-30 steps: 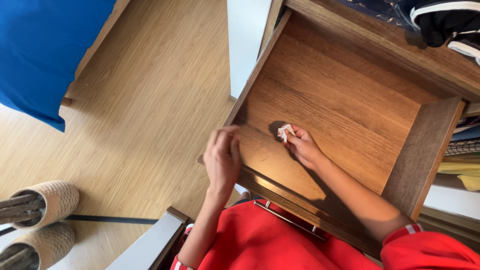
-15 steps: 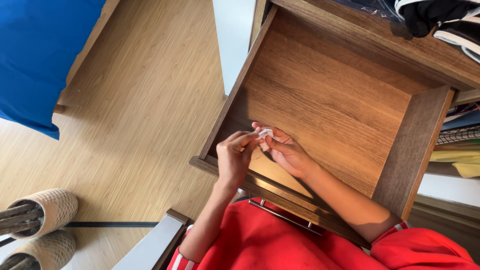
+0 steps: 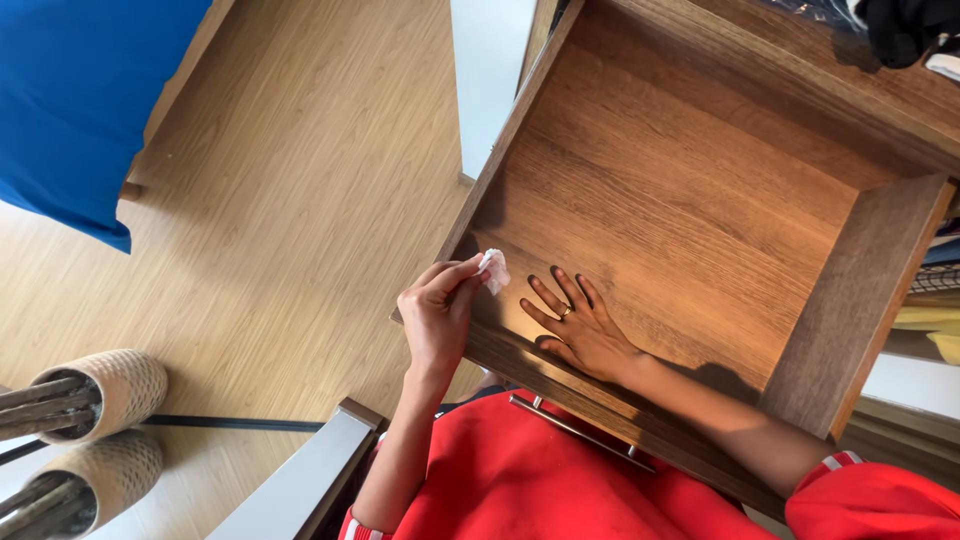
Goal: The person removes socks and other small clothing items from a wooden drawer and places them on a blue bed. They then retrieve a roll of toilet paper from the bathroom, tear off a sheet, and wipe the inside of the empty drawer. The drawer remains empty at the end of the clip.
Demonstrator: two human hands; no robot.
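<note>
Wooden drawer [image 3: 700, 215] pulled open, dark-brown walls, lighter grained bottom; nothing inside but the right hand [image 3: 578, 325]. Right hand lying palm down on the drawer bottom near the front wall, fingers [image 3: 550, 296] spread wide and flat, ring on one of them, holding nothing. Left hand [image 3: 437, 315] raised at the drawer's front left corner, fingers pinched narrow on a small crumpled white scrap [image 3: 492, 270], pinkish at one edge, held just over the corner rim. Metal bar handle [image 3: 580, 433] on the drawer front, above a red top [image 3: 540, 490]. Light wood floor [image 3: 280, 200] to the left, blue bedding [image 3: 80, 100] at upper left, two woven baskets [image 3: 95, 420] at lower left holding dark sticks. Dark clothing [image 3: 905, 30] on the cabinet top at upper right.
</note>
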